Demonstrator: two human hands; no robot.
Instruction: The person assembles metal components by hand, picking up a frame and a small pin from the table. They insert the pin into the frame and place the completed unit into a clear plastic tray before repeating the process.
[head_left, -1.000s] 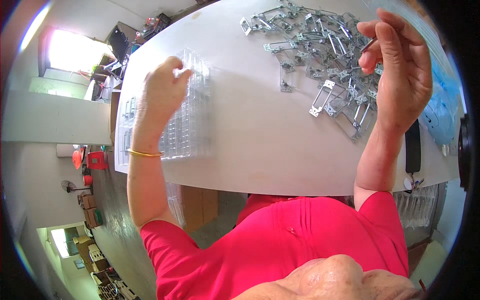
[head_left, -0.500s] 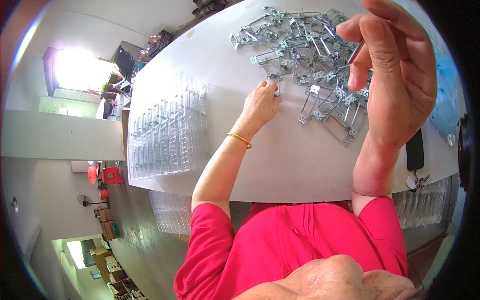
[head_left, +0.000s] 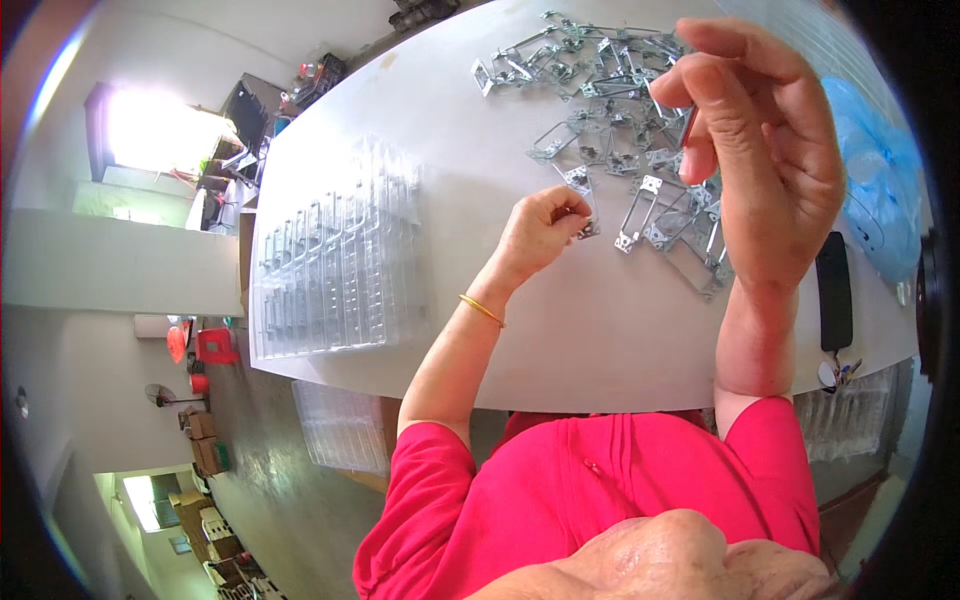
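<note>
My left hand (head_left: 540,228) is closed, with thumb and fingertips pinching a silvery metal bracket (head_left: 578,180) at its near end. The bracket is a narrow wire frame with punched plates at its ends, and it sits at the near left edge of a loose pile of similar metal brackets (head_left: 610,85). Raised close to the camera, my right hand (head_left: 765,165) has curled fingers pinching a thin, dark piece (head_left: 688,126) seen edge-on; its kind cannot be made out. This hand hides the right part of the pile.
Clear plastic compartment trays (head_left: 335,270) are stacked on the white table (head_left: 480,345) at the left. A blue plastic bag (head_left: 872,185), a black flat case (head_left: 833,290) and keys (head_left: 840,372) lie at the right. More clear trays (head_left: 340,425) stand below the table's front edge.
My left hand has moved right and slightly nearer, and the bracket in its fingers shows more clearly. My right hand has shifted a little left, still pinching the thin piece. The whole view has shifted slightly.
</note>
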